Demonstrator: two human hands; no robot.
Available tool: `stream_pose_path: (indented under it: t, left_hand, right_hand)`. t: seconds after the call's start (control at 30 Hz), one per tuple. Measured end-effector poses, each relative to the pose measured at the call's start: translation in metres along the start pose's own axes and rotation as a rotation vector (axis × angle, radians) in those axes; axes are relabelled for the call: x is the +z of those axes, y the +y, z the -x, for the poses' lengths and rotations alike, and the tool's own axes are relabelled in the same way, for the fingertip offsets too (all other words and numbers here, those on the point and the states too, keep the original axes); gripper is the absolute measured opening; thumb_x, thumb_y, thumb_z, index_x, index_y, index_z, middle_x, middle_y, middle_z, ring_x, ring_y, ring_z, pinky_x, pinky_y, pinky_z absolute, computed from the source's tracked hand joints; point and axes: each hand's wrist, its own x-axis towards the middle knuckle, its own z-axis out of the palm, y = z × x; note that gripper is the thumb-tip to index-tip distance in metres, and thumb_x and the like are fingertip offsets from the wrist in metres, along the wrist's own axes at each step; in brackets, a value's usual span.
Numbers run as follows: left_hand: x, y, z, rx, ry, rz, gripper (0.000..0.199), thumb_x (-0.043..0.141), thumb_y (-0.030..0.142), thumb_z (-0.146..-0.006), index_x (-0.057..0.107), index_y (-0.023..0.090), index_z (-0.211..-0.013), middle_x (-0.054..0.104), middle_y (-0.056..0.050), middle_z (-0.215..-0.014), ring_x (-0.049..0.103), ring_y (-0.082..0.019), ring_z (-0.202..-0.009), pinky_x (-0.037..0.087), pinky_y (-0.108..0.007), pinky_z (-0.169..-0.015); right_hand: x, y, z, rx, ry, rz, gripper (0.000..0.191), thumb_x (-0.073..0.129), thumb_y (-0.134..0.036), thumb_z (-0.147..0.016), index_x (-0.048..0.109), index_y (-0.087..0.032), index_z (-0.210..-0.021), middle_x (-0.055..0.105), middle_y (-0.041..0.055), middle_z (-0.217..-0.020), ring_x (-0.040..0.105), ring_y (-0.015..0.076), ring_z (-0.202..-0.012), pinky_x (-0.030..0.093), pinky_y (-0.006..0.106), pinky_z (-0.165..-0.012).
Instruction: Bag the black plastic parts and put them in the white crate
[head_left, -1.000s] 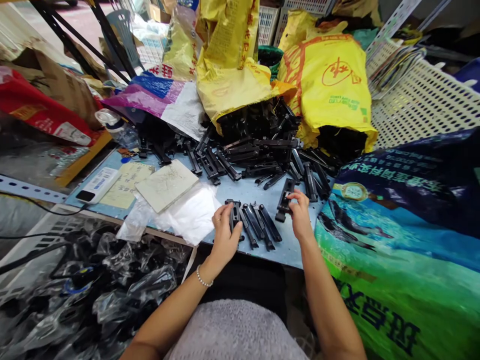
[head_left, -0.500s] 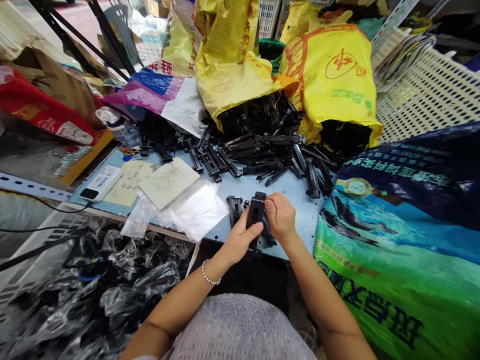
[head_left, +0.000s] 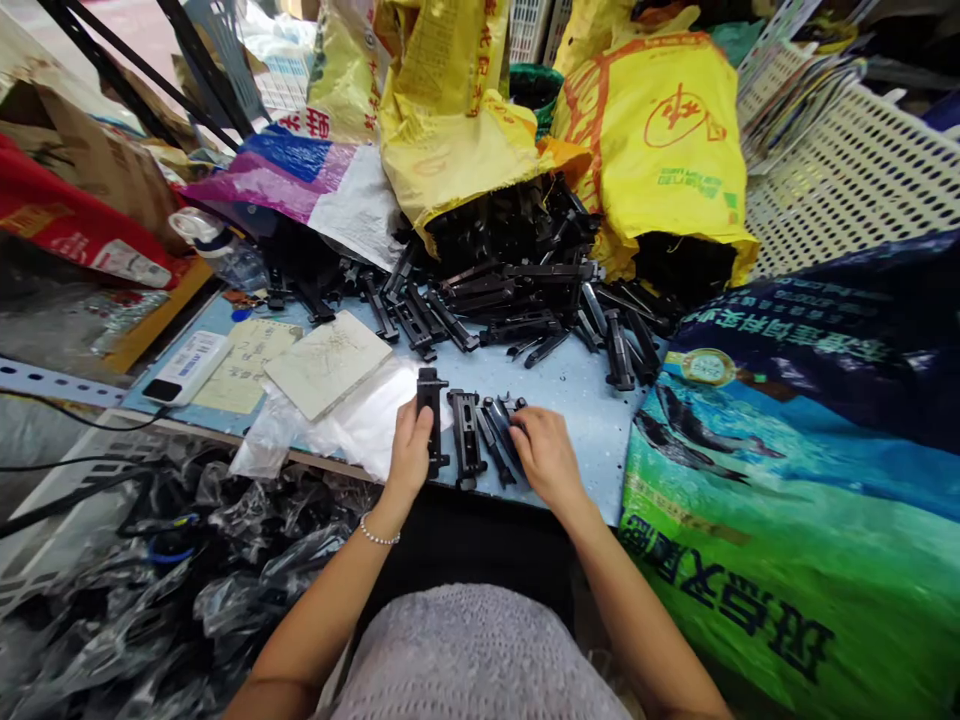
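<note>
Both hands work at the near edge of the light blue desk (head_left: 589,440). The left hand (head_left: 409,458), with a thin bead bracelet (head_left: 379,533) on its wrist, is closed around a long black plastic part (head_left: 430,420). This part stands almost upright on the desk, and the fingers seem to keep it steady there. The right hand (head_left: 546,455) is curled over a small group of black plastic strips (head_left: 499,432). Its fingertips touch them, but it is not possible to tell if it grasps them or only rests on them.

Between the hands lies 1 more black plastic part (head_left: 465,440), just beside the strips, perhaps so that it stays within easy reach. On the far side of the desk spreads a pile of black parts (head_left: 510,300). It comes from the mouth of a yellow woven sack (head_left: 465,130), which seems to be tilted so the parts can slide out. A 2nd yellow sack (head_left: 660,130) is on the far right of the pile.

To the left of the hands are a white plastic sheet (head_left: 360,425) and a pale square board (head_left: 326,363), and clear plastic bags (head_left: 112,600) lie below the desk on the near left. A blue and green sack (head_left: 787,520) fills the right side.
</note>
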Motion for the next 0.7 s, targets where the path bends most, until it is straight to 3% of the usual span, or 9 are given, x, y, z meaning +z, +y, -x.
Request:
stream_pose_path:
  t: [0.1,0.17,0.23,0.3,0.4,0.47,0.53,0.6,0.7]
  left_hand:
    - [0.012,-0.023,-0.003,-0.033,-0.073,0.004,0.048,0.05,0.055,-0.091,0.061,0.019,-0.122,0.061,-0.01,-0.128,0.048,-0.025,-0.129,0.032,-0.04,-0.114]
    - [0.028,-0.031,0.002,-0.066,-0.157,0.038,0.051,0.044,0.053,-0.095,0.054,0.02,-0.133,0.053,-0.01,-0.141,0.042,-0.024,-0.137,0.026,-0.041,-0.118]
    - [0.041,-0.035,0.006,-0.04,-0.181,-0.037,0.057,0.042,0.053,-0.096,0.043,0.022,-0.143,0.042,-0.011,-0.151,0.033,-0.023,-0.144,0.02,-0.042,-0.121]
    - [0.048,-0.037,0.008,0.019,-0.16,-0.168,0.062,0.04,0.054,-0.096,0.033,0.022,-0.149,0.032,-0.012,-0.156,0.025,-0.025,-0.147,0.016,-0.046,-0.122]
    - [0.046,-0.039,0.004,0.078,-0.147,-0.292,0.065,0.037,0.055,-0.096,0.027,0.022,-0.152,0.026,-0.015,-0.158,0.019,-0.027,-0.149,0.018,-0.05,-0.122]
    - [0.041,-0.038,0.002,0.085,-0.166,-0.322,0.064,0.033,0.053,-0.098,0.025,0.02,-0.152,0.024,-0.016,-0.157,0.019,-0.027,-0.148,0.019,-0.051,-0.121]
    - [0.036,-0.034,0.002,0.102,-0.157,-0.346,0.064,0.034,0.051,-0.098,0.025,0.019,-0.152,0.023,-0.017,-0.157,0.018,-0.027,-0.148,0.017,-0.052,-0.121]
    - [0.035,-0.025,0.007,0.157,-0.114,-0.352,0.062,0.039,0.05,-0.097,0.029,0.02,-0.151,0.026,-0.016,-0.156,0.019,-0.028,-0.148,0.016,-0.053,-0.121]
    - [0.046,-0.001,0.014,0.214,-0.186,-0.203,0.056,0.047,0.05,-0.095,0.042,0.025,-0.144,0.035,-0.012,-0.152,0.027,-0.027,-0.145,0.019,-0.049,-0.121]
  right_hand:
    - [-0.008,0.029,0.006,0.151,-0.074,0.206,0.034,0.044,-0.04,-0.097,0.059,-0.015,-0.113,0.063,0.0155,-0.105,0.061,0.0281,-0.097,0.048,0.04,-0.082]
    - [-0.018,0.04,0.011,0.252,-0.225,0.272,0.037,0.042,-0.045,-0.098,0.063,-0.015,-0.102,0.066,0.0139,-0.092,0.064,0.027,-0.085,0.048,0.037,-0.075]
    - [-0.032,0.05,0.007,0.332,-0.288,0.299,0.043,0.038,-0.05,-0.098,0.065,-0.017,-0.094,0.066,0.0137,-0.088,0.065,0.0273,-0.082,0.047,0.038,-0.073]
    - [-0.047,0.064,-0.011,0.401,-0.155,0.329,0.042,0.038,-0.049,-0.098,0.065,-0.016,-0.104,0.065,0.0177,-0.103,0.063,0.0311,-0.095,0.046,0.041,-0.079]
    - [-0.068,0.097,-0.052,0.584,0.206,0.248,0.045,0.051,-0.038,-0.092,0.052,-0.012,-0.129,0.047,0.0252,-0.136,0.049,0.0385,-0.121,0.04,0.048,-0.092]
    - [-0.077,0.118,-0.074,0.722,0.301,0.056,0.047,0.056,-0.033,-0.087,0.052,-0.007,-0.126,0.046,0.0281,-0.135,0.047,0.0392,-0.122,0.039,0.049,-0.094]
    - [-0.084,0.13,-0.082,0.79,0.289,-0.122,0.036,0.053,-0.034,-0.087,0.059,-0.006,-0.109,0.058,0.0265,-0.117,0.056,0.0345,-0.109,0.044,0.043,-0.086]
    - [-0.086,0.129,-0.074,0.79,0.271,-0.213,0.035,0.044,-0.041,-0.09,0.06,-0.01,-0.096,0.065,0.02,-0.096,0.062,0.0267,-0.087,0.049,0.036,-0.07]
    - [-0.075,0.101,-0.038,0.709,0.195,-0.539,0.041,0.036,-0.051,-0.09,0.058,-0.016,-0.091,0.065,0.0103,-0.078,0.053,0.0164,-0.058,0.042,0.027,-0.046]
